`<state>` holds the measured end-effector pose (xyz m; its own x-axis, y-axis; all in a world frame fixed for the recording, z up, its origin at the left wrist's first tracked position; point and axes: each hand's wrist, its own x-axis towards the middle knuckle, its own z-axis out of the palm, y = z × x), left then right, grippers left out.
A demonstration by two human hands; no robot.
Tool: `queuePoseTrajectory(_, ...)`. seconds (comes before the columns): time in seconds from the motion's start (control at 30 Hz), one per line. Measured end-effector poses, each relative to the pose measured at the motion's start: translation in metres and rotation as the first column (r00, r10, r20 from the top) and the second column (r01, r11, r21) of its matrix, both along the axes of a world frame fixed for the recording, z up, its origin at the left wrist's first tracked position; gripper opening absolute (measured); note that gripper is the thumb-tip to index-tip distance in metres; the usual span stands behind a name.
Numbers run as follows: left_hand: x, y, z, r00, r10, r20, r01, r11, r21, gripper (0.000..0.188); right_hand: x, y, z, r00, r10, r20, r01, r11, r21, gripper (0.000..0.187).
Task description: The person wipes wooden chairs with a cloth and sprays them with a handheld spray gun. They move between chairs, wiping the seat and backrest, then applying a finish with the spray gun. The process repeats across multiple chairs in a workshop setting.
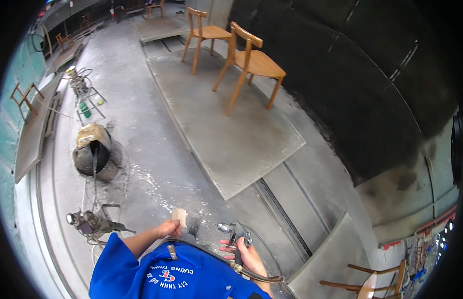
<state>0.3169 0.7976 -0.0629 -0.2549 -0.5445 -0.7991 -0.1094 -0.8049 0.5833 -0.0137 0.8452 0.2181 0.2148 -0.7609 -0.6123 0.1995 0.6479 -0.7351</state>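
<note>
In front of my body, my left hand pinches a small flat beige piece, held up from the fingers; its material cannot be made out. To the right of it, my right hand is wrapped around the handle of a metal spray gun, with its nozzle end pointing left toward the beige piece. A hose runs across my front by the right wrist. The two hands are apart.
Two wooden chairs stand on a large grey board ahead. At the left are a dirty bucket, a pump with hoses, and another pump farther off. A wooden chair is at lower right. A dark-stained wall borders the right.
</note>
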Motion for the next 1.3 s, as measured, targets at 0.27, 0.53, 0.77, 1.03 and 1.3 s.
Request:
queuePoseTrajectory(0.27, 0.038, 0.027, 0.093, 0.818, 0.488, 0.305, -0.350, 0.843, -0.409, 0.046, 0.083, -0.102, 0.010, 0.926, 0.305, -0.222, -0.321, 0.946, -0.039, 0.054)
queuePoseTrajectory(0.53, 0.127, -0.134, 0.188, 0.894, 0.399, 0.202, -0.222, 0.788, -0.575, 0.046, 0.180, -0.211, -0.001, 0.913, 0.175, -0.369, -0.196, 0.980, -0.019, 0.046)
queuePoseTrajectory(0.77, 0.156, -0.253, 0.273, 0.998, 0.034, 0.058, 0.012, 0.758, -0.652, 0.048, 0.216, -0.296, 0.012, 0.968, -0.108, -0.228, 0.075, 0.986, -0.150, 0.047)
queuePoseTrajectory(1.03, 0.143, -0.371, 0.250, 0.985, -0.139, 0.104, 0.172, 0.867, -0.468, 0.052, 0.198, -0.378, 0.007, 0.926, -0.326, -0.191, 0.292, 0.938, -0.186, 0.048)
queuePoseTrajectory(1.3, 0.125, -0.513, 0.267, 0.995, -0.090, -0.050, 0.052, 0.861, -0.506, 0.055, 0.176, -0.437, 0.016, 0.803, -0.555, -0.215, 0.486, 0.820, -0.302, 0.051)
